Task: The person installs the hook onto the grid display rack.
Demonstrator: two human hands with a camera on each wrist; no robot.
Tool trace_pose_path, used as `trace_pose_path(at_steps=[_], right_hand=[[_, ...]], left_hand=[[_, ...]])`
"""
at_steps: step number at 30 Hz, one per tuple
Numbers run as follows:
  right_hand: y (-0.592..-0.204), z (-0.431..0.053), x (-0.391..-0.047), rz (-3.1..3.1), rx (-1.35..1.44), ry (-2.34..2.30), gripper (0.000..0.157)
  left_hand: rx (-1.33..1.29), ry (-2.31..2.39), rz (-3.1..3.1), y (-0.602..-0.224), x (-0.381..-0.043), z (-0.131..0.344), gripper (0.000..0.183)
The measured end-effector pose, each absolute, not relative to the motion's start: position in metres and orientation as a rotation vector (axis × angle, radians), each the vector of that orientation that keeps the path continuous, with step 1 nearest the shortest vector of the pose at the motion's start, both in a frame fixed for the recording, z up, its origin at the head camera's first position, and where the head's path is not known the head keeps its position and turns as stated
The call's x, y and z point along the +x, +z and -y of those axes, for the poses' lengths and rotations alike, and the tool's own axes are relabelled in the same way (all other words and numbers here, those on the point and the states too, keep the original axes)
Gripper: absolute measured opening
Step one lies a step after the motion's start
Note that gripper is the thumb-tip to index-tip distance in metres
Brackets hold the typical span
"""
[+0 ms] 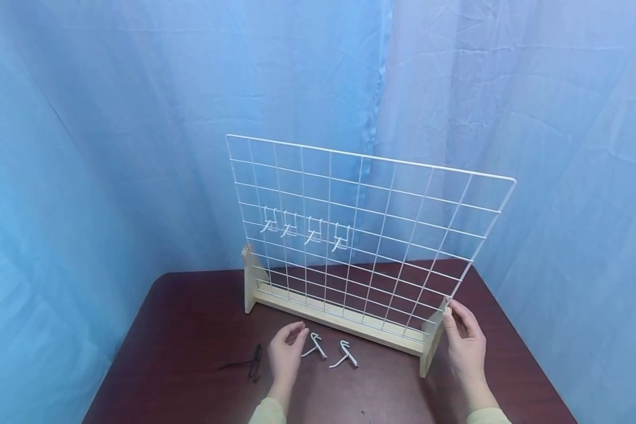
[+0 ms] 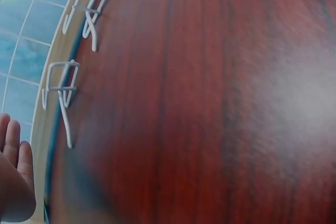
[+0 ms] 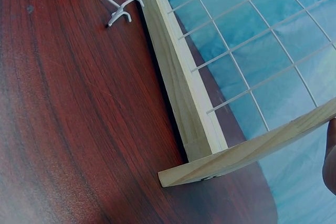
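Note:
A white wire grid rack (image 1: 368, 203) stands on a pale wooden base (image 1: 339, 318). At its right end my right hand (image 1: 467, 347) grips the top of the wooden side support (image 1: 430, 341), thumb in front. Several white wire hooks (image 1: 314, 229) hang in a row on the left half of the grid. My left hand (image 1: 286, 354) is above the table with nothing visible in it, its fingers loosely bent. Close to its fingertips lies one white hook (image 2: 62, 88); a second white hook (image 2: 90, 11) lies to the right of that one.
A black wire hook (image 1: 253, 362) lies left of my left hand on the dark red wooden table (image 1: 191, 318). Blue curtains (image 1: 164, 118) hang behind and on both sides. A small dark mark (image 1: 364, 413) shows near the table's front.

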State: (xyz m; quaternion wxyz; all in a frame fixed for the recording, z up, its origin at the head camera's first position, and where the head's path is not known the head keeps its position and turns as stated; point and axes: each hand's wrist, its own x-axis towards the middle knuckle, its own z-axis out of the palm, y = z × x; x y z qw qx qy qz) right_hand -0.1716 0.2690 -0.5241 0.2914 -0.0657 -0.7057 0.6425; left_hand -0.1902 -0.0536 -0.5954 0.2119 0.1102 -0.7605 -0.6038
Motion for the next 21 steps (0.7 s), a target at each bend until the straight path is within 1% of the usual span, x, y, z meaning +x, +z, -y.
trace_pose_path(at_steps=[6, 21], right_hand=[[-0.506, -0.259, -0.163, 1.850, -0.132, 1.724, 0.033], [-0.503, -0.257, -0.162, 1.870, -0.130, 1.683, 0.032]], left_hand=[[0.292, -1.633, 2.180, -0.601, -0.187, 0.058, 0.018], [0.304, -1.468, 2.333, -0.617, -0.182, 0.060, 0.027]])
